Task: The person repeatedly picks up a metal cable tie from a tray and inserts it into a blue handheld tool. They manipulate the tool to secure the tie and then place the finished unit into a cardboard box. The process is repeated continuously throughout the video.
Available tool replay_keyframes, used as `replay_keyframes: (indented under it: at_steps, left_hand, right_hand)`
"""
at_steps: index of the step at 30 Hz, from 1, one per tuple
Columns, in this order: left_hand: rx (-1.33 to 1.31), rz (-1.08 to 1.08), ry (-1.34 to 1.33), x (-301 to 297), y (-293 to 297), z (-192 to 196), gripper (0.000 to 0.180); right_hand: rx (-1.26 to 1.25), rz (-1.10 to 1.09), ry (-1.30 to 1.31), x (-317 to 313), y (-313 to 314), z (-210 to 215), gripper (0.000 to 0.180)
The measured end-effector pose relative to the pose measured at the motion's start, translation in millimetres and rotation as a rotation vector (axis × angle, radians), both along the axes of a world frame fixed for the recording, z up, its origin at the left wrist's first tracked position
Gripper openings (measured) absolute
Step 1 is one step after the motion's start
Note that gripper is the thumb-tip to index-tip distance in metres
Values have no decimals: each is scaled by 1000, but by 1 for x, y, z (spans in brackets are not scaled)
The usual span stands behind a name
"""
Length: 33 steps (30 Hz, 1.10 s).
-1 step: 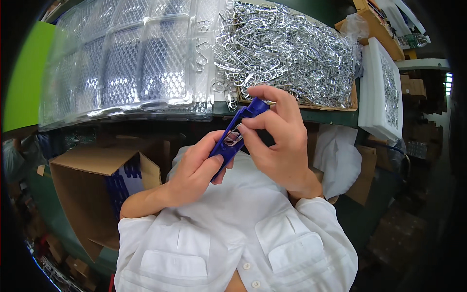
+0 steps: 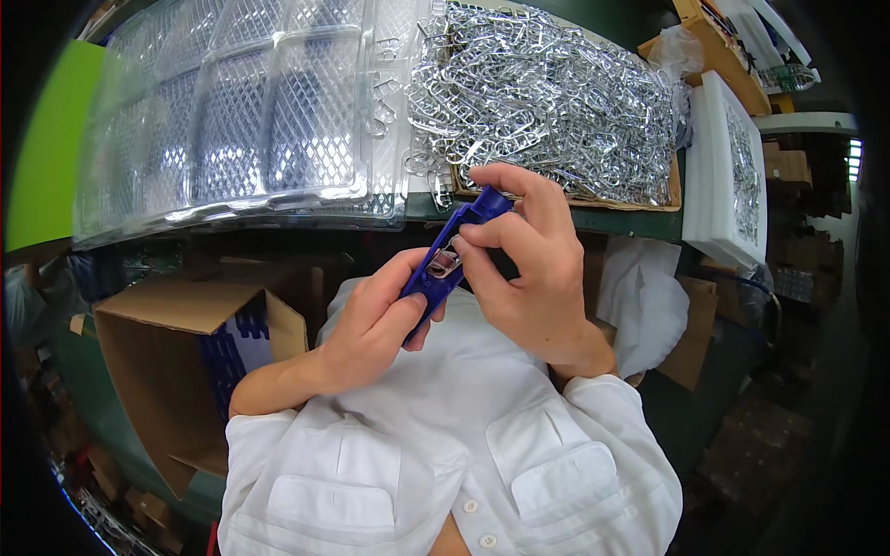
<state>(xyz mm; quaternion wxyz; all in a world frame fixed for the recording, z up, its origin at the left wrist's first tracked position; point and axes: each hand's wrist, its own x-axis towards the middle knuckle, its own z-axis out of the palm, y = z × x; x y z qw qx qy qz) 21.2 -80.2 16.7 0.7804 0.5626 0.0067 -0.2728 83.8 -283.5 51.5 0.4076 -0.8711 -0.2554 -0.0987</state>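
Observation:
My left hand (image 2: 375, 320) is wrapped round the lower end of a long blue plastic part (image 2: 425, 301), held tilted with its upper end to the right. Within its open frame sits a small shiny metal piece (image 2: 445, 262), a bent-wire clip by its look. Thumb and forefinger of my right hand (image 2: 533, 269) are pinched together at the top of that clip, and the other fingers curl above the blue part's upper end. The fingertips partly hide the clip. Beyond my hands a shallow cardboard tray (image 2: 675, 190) is heaped with similar bent metal clips (image 2: 556, 102).
Stacked clear plastic trays (image 2: 269, 195) stand at the far left beside a bright green panel (image 2: 46, 148). An open cardboard box (image 2: 148, 371) with blue parts (image 2: 222, 371) is at my left. On the right are a white foam block (image 2: 714, 167) and a white plastic bag (image 2: 640, 306).

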Motion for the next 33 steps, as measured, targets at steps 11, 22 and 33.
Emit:
replay_keyframes:
  at_steps: [11,22,33]
  left_hand:
    - [206,52,-310,3,-1,-14,48]
    - [226,58,-49,16,-14,-16,22]
    - [-191,16,69,15,5,-15,47]
  right_hand:
    - [183,-194,118,-1,13,0,33]
    - [181,-69,451,-3,4,-33,27]
    - [413,-79,683,8,1,-28,21]
